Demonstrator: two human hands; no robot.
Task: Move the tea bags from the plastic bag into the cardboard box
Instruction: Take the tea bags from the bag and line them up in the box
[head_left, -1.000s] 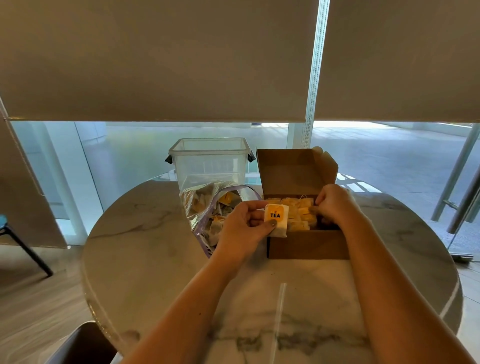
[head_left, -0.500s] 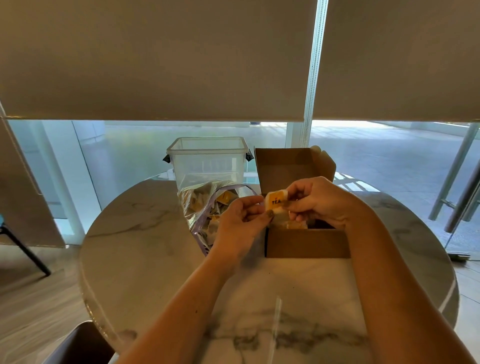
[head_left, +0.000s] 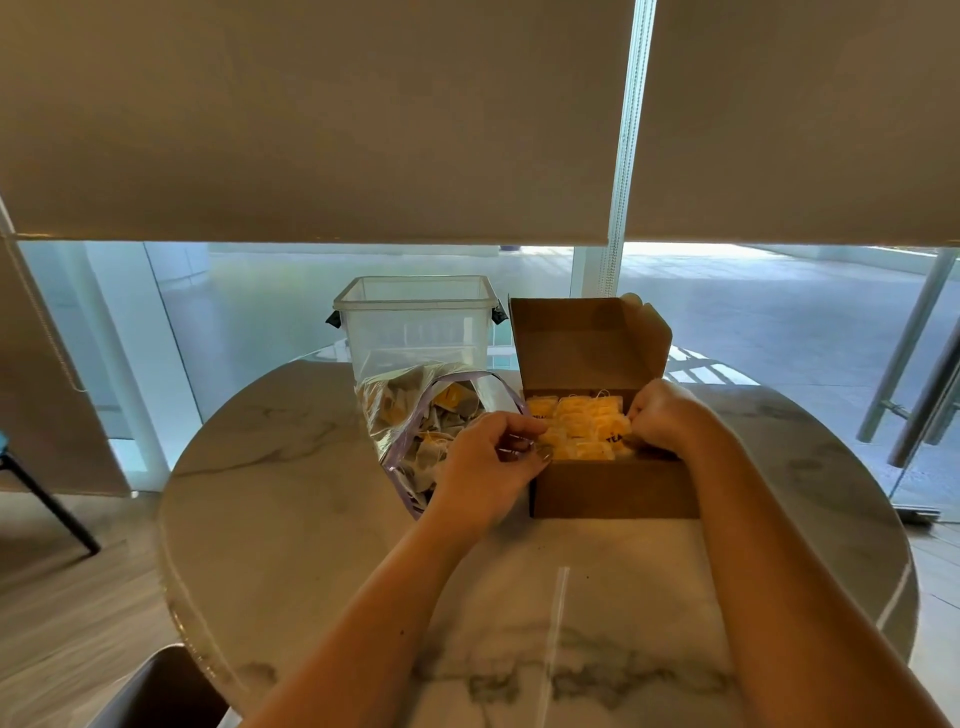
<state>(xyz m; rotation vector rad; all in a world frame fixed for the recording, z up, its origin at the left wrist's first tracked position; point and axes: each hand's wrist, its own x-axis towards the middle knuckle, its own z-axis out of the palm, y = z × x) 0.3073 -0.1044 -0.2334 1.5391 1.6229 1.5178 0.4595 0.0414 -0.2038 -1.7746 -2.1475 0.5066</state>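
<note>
Here, at the far left, a dark chair leg (head_left: 49, 506) stands on the wood floor, and a dark seat corner (head_left: 161, 691) shows at the bottom edge by the round marble table (head_left: 291, 519). Toward the table's back stands a clear tub (head_left: 415, 327) with black clips on its rim. Just in front of it, leaning against it, is the plastic bag (head_left: 415, 431), its purple-edged mouth open toward the person and grey and yellow tea bags visible inside. The left hand (head_left: 488, 462) sits between the bag's mouth and the near-left corner of the box (head_left: 613, 488), its fingers curled in with thumb and fingertips drawn together at the box's left edge; whether they pinch a tea bag or only a string cannot be told. The cardboard box stands just right of the bag, its lid propped upright at the back, and a packed layer of yellow tea bags (head_left: 576, 431) lies in it, one tag reading TEA. The right hand (head_left: 660, 415) is over the box's right side, fingers bent down into the box and touching the tea bags there; its fingertips are hidden, so what they hold cannot be told. Behind everything, lowered blinds (head_left: 311, 114) cover the upper part of the window.
</note>
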